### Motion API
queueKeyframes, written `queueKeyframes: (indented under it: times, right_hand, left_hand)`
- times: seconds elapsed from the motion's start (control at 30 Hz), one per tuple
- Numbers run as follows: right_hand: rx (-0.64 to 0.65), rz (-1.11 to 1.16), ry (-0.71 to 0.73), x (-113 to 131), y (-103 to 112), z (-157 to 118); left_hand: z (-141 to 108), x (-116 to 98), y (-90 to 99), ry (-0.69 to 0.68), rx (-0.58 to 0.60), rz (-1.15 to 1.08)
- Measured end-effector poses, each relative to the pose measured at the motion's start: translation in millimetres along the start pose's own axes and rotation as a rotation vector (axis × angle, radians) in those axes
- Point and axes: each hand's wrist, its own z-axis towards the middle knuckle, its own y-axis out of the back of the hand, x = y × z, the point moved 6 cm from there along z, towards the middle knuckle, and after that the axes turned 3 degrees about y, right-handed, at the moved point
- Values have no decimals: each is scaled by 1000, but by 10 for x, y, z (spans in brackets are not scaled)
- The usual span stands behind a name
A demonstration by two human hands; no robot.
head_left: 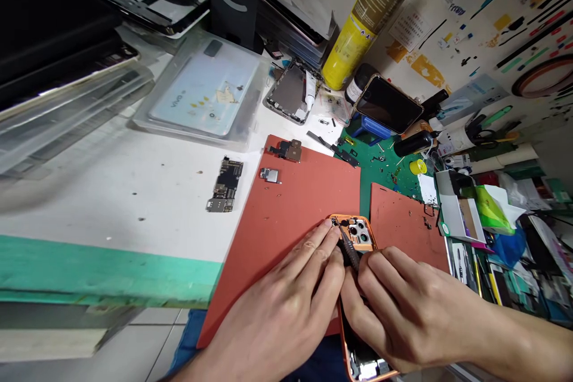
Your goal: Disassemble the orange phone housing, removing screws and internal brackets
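Observation:
An orange phone housing [366, 225], opened up with its camera rings [359, 231] showing, lies tilted at the near edge of the red mat. My left hand [286, 304] holds it at the upper left side, its long fingers pressed together and their tips on the top left corner; the thumb is hidden. My right hand [403, 304] is closed around a slim dark tool with a ridged grip [350, 252]. The tool's thin tip points into the housing's top left corner, beside my left fingertips. Both hands cover the housing's middle.
On the red mat [308, 191] lie a camera module [289, 150] and a small silver part [270, 175]. A logic board [225, 185] sits left of it. Farther back stand a boxed phone [201, 86], a yellow spray can [358, 30] and a propped phone [388, 102]. Tools crowd the right.

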Motion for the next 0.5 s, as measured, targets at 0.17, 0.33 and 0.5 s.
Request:
queueKeyframes:
  times: [0.17, 0.33, 0.5]
  right_hand:
    - [5, -20, -8, 6, 35, 26]
    - [27, 25, -10, -8, 19, 45]
    - [20, 45, -25, -1, -8, 34]
  left_hand:
    - [3, 6, 8, -1, 10, 13]
    - [18, -3, 31, -6, -18, -11]
    - [20, -2, 26, -11, -28, -12]
